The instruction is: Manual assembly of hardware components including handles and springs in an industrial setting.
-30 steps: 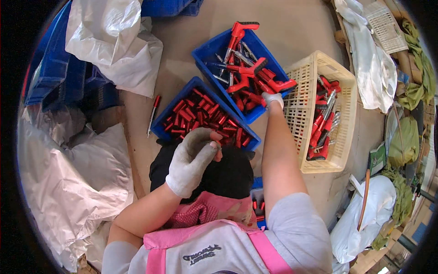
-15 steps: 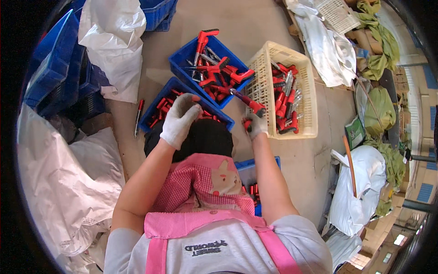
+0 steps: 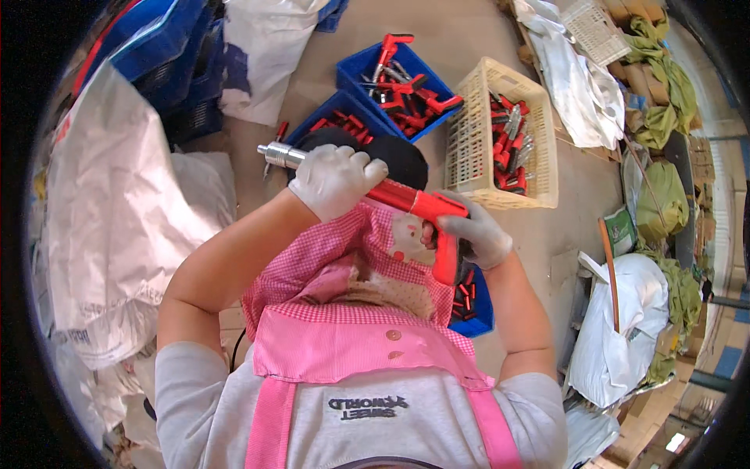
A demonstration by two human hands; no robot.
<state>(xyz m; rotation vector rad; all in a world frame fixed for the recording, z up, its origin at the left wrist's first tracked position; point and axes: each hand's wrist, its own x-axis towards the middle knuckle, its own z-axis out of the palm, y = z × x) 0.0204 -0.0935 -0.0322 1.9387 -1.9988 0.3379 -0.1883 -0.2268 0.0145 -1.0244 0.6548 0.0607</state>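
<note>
Across my lap I hold a red pistol-grip tool [image 3: 402, 197] with a silver metal nose pointing left. My left hand [image 3: 336, 180], in a white glove, is closed round its barrel, just behind the silver end. My right hand [image 3: 483, 233], also gloved, grips the tool at its rear, by the angled red-and-black handle. The gloves hide parts of the barrel and handle. Beyond my knees, a blue crate [image 3: 461, 116] holds similar red tools with silver shafts. A nearer blue crate [image 3: 337, 100] contains small red parts.
A cream slatted crate [image 3: 500, 200] of red and silver tools stands at the right. By my right hip sits a blue bin [image 3: 478, 324] of red parts. White sacks [image 3: 109, 211] and stacked blue crates [image 3: 168, 47] line the left; more sacks [image 3: 625, 313] lie right.
The tool has come from beside the cream crate to over my lap and turned, its nose now leftward. My left hand, previously without it, has closed round its barrel. The view has shifted.
</note>
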